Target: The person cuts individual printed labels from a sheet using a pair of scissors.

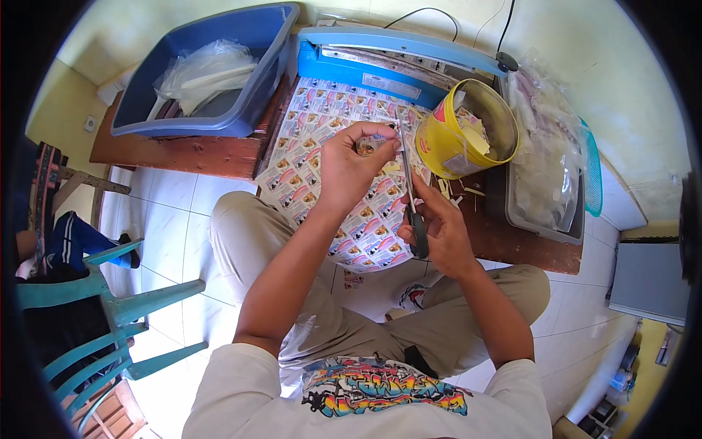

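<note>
My left hand (346,167) pinches a small whitish piece of paper (399,140) between thumb and index finger. Wrapped round the black handles of a pair of scissors (417,235) is my right hand (444,228). The scissor blades point away from me and lie right beside the pinched paper; whether they are cutting it I cannot tell. Below both hands a large sheet of printed labels (311,150) covers part of the low wooden table (526,245) and hangs over its front edge. A yellow tub (447,146) holding pale scraps stands just right of the blades.
At the back is a blue impulse sealer (351,73) with its long arm. A blue bin (212,128) with plastic bags stands left, a grey tray (545,223) of clear bags right. Pale strips (447,189) lie beside the tub. A green plastic chair (121,307) is at left.
</note>
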A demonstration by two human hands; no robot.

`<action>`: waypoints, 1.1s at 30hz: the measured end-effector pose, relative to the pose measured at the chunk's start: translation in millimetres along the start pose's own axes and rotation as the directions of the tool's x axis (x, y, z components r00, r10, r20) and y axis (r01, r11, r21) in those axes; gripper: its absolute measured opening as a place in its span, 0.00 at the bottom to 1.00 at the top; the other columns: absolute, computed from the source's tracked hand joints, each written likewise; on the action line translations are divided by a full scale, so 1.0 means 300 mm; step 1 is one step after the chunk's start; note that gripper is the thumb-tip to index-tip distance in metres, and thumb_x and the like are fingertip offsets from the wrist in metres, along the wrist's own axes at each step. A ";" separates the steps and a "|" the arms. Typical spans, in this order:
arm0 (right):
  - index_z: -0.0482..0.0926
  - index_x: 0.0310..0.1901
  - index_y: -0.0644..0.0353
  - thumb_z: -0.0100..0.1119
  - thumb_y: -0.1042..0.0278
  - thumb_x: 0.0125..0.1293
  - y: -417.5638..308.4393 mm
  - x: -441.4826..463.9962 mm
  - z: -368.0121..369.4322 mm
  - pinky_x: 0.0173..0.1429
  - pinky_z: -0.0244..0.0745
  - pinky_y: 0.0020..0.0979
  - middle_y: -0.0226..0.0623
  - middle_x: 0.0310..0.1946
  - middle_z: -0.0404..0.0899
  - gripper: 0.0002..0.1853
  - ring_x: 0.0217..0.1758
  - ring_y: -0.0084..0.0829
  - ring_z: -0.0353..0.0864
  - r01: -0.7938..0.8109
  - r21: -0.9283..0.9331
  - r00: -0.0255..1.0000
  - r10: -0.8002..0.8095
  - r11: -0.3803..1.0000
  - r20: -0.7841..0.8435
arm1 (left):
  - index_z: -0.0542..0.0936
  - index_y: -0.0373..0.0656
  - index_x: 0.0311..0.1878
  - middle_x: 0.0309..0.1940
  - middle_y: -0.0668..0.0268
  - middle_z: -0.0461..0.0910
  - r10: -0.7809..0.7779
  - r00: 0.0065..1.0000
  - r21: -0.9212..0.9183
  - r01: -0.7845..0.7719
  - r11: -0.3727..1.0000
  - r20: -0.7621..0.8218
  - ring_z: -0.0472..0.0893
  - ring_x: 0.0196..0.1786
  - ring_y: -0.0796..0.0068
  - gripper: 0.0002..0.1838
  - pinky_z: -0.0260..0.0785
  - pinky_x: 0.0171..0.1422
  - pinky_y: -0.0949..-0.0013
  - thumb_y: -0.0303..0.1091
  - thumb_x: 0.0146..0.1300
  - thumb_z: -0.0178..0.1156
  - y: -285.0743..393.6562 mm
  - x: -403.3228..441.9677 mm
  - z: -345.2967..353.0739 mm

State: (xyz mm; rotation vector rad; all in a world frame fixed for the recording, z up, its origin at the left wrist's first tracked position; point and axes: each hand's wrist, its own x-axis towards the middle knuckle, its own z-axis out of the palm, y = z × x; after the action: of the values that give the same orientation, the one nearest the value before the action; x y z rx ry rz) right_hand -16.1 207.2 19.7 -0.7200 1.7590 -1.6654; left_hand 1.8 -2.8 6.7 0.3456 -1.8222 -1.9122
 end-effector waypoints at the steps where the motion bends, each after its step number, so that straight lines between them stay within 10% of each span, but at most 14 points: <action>1: 0.60 0.83 0.61 0.79 0.77 0.61 -0.001 0.000 0.001 0.55 0.84 0.28 0.36 0.59 0.73 0.50 0.49 0.22 0.80 0.005 0.005 1.000 -0.005 1.000 -0.001 | 0.86 0.32 0.49 0.44 0.61 0.89 -0.001 1.000 0.013 0.001 1.000 0.001 0.88 0.41 0.79 0.10 0.85 0.48 0.75 0.22 0.66 0.74 -0.001 0.001 -0.001; 18: 0.60 0.84 0.59 0.80 0.74 0.61 -0.016 -0.001 0.008 0.56 0.77 0.24 0.35 0.58 0.74 0.51 0.50 0.21 0.76 -0.041 0.009 0.999 0.041 0.999 0.002 | 0.90 0.36 0.45 0.37 0.67 0.91 0.016 0.999 -0.049 -0.017 0.999 -0.038 0.84 0.33 0.88 0.08 0.74 0.37 0.78 0.25 0.64 0.75 -0.003 -0.002 0.005; 33: 0.59 0.82 0.65 0.78 0.79 0.62 0.003 0.010 0.001 0.55 0.84 0.27 0.39 0.64 0.72 0.50 0.48 0.21 0.80 0.034 -0.006 0.999 -0.034 0.999 0.001 | 0.89 0.33 0.46 0.40 0.61 0.91 0.007 1.000 -0.102 -0.006 0.995 0.006 0.91 0.40 0.76 0.10 0.82 0.45 0.74 0.26 0.64 0.74 -0.021 -0.003 0.005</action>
State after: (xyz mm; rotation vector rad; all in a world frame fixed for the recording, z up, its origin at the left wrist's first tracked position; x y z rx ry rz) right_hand -17.8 205.0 18.5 -0.7578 1.7609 -1.6821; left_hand 0.9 -1.0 0.4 0.2996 -1.7200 -1.9950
